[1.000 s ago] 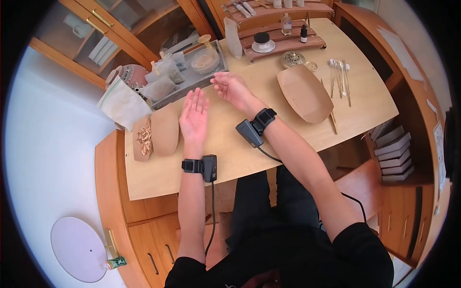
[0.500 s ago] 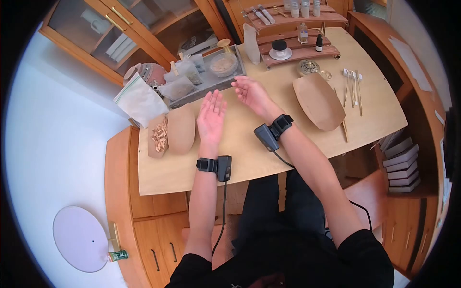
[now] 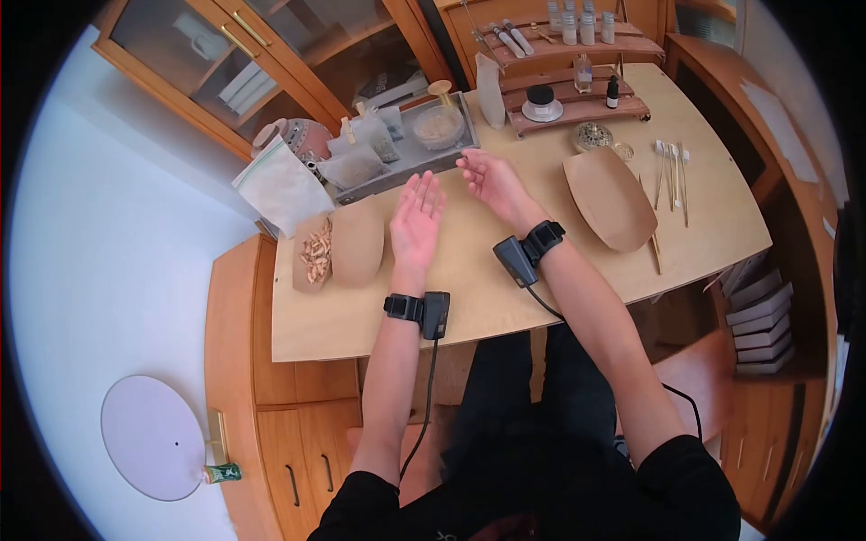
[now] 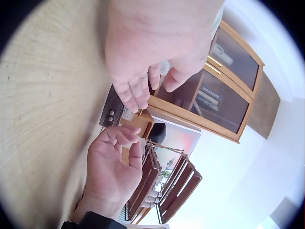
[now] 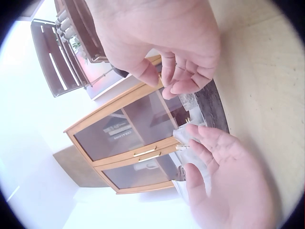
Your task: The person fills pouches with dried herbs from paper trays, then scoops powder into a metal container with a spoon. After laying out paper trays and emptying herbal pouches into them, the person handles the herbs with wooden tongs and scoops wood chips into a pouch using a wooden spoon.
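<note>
On your left you have a smooth white wall [image 3: 108, 234], with a flat, round, pale-lilac disc [image 3: 149, 442] low beside it. At the far left stands an orange-brown wooden cabinet with glass doors [image 3: 271, 65], fitted with slim gold bar handles [image 3: 252, 29]. Before you spreads a pale, light-grained wooden desk [image 3: 474, 243]; a low orange-brown wooden cupboard with dark handles [image 3: 311, 451] sits near its left end. To your right, pale rectangular boxes or books [image 3: 760, 334] stack inside brown wooden shelving. Your wrist views show bright light washing out the white wall.
</note>
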Motion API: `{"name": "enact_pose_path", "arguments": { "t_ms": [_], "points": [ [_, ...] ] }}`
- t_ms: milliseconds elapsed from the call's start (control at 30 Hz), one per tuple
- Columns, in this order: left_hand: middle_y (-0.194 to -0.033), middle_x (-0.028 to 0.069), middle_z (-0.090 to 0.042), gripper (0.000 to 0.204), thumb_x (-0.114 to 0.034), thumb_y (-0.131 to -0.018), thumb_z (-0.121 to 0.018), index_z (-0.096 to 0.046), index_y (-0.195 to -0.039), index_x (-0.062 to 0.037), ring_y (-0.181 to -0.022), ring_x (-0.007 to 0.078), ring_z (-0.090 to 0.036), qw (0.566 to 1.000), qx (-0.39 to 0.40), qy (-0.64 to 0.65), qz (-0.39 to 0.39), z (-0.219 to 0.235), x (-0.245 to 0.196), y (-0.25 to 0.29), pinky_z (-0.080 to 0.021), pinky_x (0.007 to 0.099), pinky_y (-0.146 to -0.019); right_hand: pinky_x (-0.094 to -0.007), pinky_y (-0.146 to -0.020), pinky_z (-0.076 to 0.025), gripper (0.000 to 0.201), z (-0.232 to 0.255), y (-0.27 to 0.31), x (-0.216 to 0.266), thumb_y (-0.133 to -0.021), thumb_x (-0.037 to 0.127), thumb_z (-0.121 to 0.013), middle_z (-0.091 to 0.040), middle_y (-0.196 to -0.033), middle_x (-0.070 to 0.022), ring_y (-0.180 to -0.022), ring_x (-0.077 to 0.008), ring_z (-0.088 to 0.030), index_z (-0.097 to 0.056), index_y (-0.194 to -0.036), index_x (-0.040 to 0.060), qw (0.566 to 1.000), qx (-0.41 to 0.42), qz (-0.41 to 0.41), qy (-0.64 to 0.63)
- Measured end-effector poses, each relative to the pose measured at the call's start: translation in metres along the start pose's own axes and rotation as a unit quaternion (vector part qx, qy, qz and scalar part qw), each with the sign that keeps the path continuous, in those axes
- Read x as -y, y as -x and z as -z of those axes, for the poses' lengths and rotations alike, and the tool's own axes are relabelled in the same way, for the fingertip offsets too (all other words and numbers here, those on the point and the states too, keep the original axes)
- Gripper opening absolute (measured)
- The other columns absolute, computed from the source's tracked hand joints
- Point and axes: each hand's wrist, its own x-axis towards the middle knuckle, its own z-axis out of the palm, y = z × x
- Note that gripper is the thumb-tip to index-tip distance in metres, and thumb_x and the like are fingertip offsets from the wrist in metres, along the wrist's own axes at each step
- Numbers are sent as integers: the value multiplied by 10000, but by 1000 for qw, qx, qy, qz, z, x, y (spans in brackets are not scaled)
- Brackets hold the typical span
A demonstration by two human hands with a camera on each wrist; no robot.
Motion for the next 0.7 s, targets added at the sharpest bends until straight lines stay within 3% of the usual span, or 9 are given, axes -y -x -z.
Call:
{"name": "enact_pose_path", "arguments": {
  "t_ms": [700],
  "points": [
    [-1451,141,-437,451,-159,-978,-511,-395,-1392,-25,-1338,246,-424,1000,15,5,-10,0,1,4,-359,414,-1118,-206,-629,-467,167,4,-3,-5,-955,191,-553,-660,-926,17,-736,-59,-587,-592,-1090,101,1000,21,-6,1]
  ]
}}
